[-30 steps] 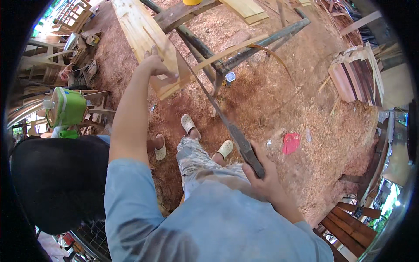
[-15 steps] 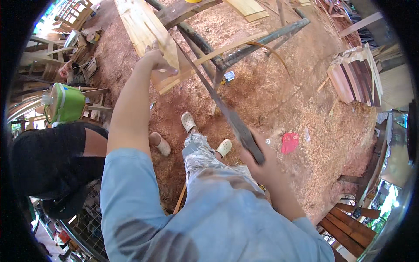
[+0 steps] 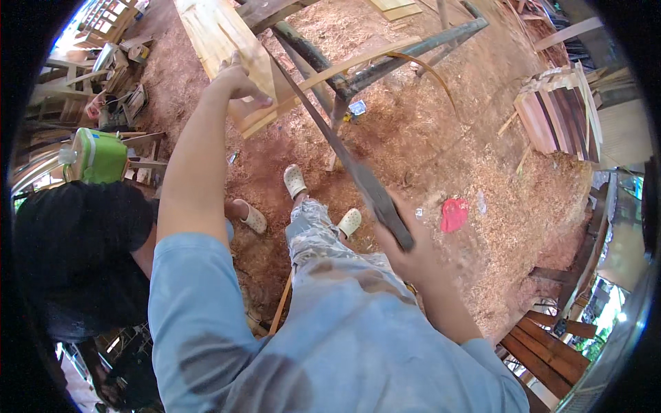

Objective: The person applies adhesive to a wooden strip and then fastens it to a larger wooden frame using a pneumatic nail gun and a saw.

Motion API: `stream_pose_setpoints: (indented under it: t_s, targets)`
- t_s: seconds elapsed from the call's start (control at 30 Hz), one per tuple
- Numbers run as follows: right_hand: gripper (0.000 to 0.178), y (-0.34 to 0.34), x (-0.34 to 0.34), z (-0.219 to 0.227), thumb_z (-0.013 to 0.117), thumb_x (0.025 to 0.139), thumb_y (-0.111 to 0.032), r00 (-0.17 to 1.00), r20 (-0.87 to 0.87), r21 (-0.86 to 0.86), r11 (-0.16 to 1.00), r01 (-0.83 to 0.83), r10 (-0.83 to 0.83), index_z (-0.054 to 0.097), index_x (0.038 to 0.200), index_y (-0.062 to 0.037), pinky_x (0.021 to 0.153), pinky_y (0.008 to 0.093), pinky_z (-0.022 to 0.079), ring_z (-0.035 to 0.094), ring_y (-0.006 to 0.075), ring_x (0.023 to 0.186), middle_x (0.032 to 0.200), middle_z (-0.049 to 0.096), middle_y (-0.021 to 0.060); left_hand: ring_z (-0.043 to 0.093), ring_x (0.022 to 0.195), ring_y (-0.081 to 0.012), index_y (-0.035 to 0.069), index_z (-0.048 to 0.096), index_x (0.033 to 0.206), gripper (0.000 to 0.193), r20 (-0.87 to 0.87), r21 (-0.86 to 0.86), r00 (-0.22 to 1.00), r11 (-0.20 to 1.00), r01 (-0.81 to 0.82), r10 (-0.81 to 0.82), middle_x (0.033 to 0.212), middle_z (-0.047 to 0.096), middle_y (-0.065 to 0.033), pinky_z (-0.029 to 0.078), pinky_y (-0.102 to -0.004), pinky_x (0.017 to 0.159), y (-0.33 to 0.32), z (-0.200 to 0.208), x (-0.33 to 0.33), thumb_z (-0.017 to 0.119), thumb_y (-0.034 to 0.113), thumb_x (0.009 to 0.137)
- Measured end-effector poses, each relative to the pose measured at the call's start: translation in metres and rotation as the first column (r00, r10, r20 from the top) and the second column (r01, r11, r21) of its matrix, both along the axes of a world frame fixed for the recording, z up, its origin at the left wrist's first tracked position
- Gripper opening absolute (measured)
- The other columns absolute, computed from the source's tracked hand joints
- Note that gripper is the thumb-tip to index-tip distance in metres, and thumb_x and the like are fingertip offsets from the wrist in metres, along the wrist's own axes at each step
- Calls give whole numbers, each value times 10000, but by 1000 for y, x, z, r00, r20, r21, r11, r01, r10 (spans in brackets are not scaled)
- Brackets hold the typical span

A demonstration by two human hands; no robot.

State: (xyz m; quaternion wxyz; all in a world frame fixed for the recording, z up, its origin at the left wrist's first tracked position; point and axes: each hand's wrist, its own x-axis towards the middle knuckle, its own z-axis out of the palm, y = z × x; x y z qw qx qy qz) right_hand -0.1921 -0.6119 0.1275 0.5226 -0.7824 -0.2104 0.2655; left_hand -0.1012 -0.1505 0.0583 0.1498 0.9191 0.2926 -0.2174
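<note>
My left hand (image 3: 239, 82) lies on a pale wooden board (image 3: 222, 36) at the upper left, fingers stretched out and thumb apart. Wrapped round the thick grey end of a long dark tool with a tapering blade (image 3: 325, 125) is my right hand (image 3: 413, 260), slightly blurred. The tool slants up and left. Its thin tip meets the board's right edge, just right of my left hand; I cannot make out any teeth. Beneath the board, a narrow wooden strip (image 3: 330, 74) runs off to the right.
A dark metal frame (image 3: 406, 60) stands under the wood. Another person in black (image 3: 82, 255) bends close at my left, near a green cooler (image 3: 103, 157). Stacked boards (image 3: 561, 113) lie at right. Wood shavings and a red scrap (image 3: 454, 215) cover the ground.
The person in black has leaned further in at left. My view has shifted slightly, moving the scene a little up and left. Both hands keep their places on board and tool.
</note>
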Motion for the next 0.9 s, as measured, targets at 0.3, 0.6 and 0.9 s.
stream_pose_setpoints:
  t_s: [0.3, 0.6, 0.9]
  targets:
    - [581, -3, 2, -5, 653, 888, -76, 999, 44, -72, 997, 2, 1, 461, 1434, -20, 825, 304, 510, 640, 166, 910, 1045, 668, 142, 45, 1528, -416, -103, 458, 1423, 1225, 25, 46, 999, 999, 26, -27, 1664, 32, -205, 174, -450, 1234, 5, -5, 7, 944, 524, 489]
    - [606, -57, -29, 16, 654, 873, -71, 994, 80, -142, 988, -64, 76, 449, 1439, 1, 858, 329, 522, 680, 215, 973, 1086, 682, 176, 183, 1499, -427, -91, 486, 1407, 1234, -44, 107, 999, 994, 30, -25, 1623, 201, -253, 251, -397, 1209, 13, -15, -2, 941, 549, 454]
    - [544, 41, 33, -35, 650, 905, -104, 999, 23, 62, 998, 27, -28, 488, 1421, -50, 750, 302, 516, 620, 149, 806, 921, 661, 112, 70, 1533, -389, -67, 478, 1426, 1160, -35, -72, 999, 997, 4, -6, 1674, -8, -164, 222, -474, 1222, 0, 1, 12, 922, 523, 531]
